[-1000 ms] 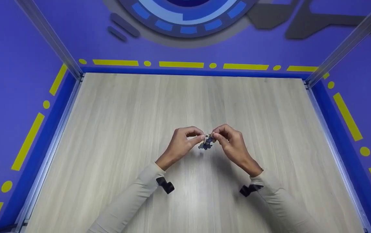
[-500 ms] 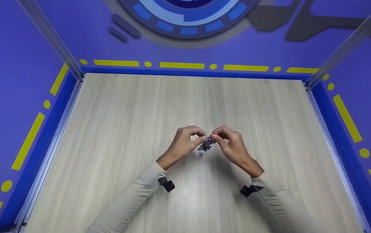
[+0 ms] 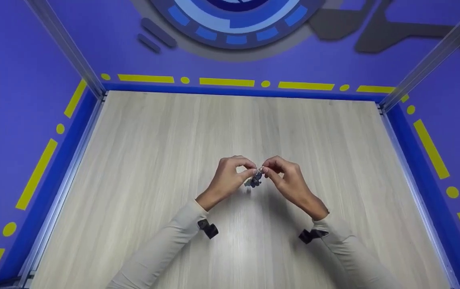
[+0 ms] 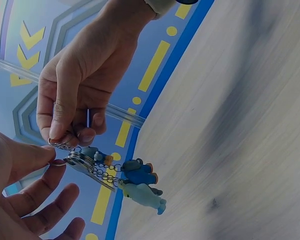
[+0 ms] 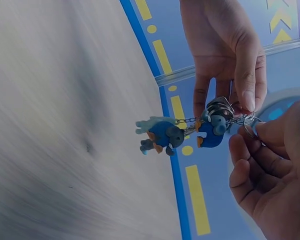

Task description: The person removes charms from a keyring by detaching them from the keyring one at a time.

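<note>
- The keychain bunch (image 3: 254, 180) hung between the two pinches, below the fingertips and off the table (image 3: 173, 132); held in the air like that, its parts could presumably fall apart from one another under their own weight.
- The left hand (image 3: 225, 176) had a narrow grip, thumb and forefinger pinching a thin metal ring (image 4: 58, 164) by its edge, probably to leave much of the loop uncovered.
- The right hand (image 3: 292, 180) pinched just as narrowly at the chain end (image 4: 65, 146) right beside that ring; the exact link under its thumb was hidden.
- Keeping the pinches so near each other likely steadied such small metal pieces from both sides.
- A silver coil (image 4: 79, 159) sat just below the grip, with the upper charm (image 5: 210, 137) next to it; the blue charm (image 4: 139, 175) and pale charm (image 4: 144, 195) dangled lower on short chains, away from the working fingertips.
- Both wrists were bent so the thumbs faced each other. The left hand's spare fingers fanned loosely beside its pinch; the right hand's were bent inward behind its own.
</note>
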Action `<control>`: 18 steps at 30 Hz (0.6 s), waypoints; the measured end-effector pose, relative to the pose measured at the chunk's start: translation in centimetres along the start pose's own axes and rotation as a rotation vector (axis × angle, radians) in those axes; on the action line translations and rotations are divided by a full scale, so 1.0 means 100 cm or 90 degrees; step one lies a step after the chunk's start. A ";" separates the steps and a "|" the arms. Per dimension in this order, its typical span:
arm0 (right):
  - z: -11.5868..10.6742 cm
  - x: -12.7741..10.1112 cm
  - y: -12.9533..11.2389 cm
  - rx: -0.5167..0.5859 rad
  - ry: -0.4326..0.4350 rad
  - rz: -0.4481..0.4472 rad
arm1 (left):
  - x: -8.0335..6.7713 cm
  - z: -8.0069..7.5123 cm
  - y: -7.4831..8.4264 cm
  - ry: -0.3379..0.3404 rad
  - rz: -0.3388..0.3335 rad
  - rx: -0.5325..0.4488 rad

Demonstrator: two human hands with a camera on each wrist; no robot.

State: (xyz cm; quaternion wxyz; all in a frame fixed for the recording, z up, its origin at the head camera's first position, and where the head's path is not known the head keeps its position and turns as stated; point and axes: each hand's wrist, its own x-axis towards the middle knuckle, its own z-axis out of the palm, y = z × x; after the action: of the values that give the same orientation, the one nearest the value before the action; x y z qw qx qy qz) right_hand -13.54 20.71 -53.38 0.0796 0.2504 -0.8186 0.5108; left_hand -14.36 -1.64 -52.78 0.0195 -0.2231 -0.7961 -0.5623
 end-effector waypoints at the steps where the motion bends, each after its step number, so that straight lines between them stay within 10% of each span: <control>1: 0.000 0.001 0.000 -0.006 -0.001 -0.005 | 0.000 0.000 0.000 -0.001 0.001 0.001; 18: -0.005 0.005 0.003 -0.042 0.024 -0.025 | 0.000 -0.003 -0.004 0.020 -0.017 -0.024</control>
State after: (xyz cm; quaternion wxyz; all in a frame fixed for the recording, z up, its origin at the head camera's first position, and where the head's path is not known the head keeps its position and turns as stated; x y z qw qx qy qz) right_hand -14.16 21.12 -53.22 0.1133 0.2539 -0.8280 0.4868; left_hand -14.55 -2.05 -52.98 0.0200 -0.2038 -0.7879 -0.5808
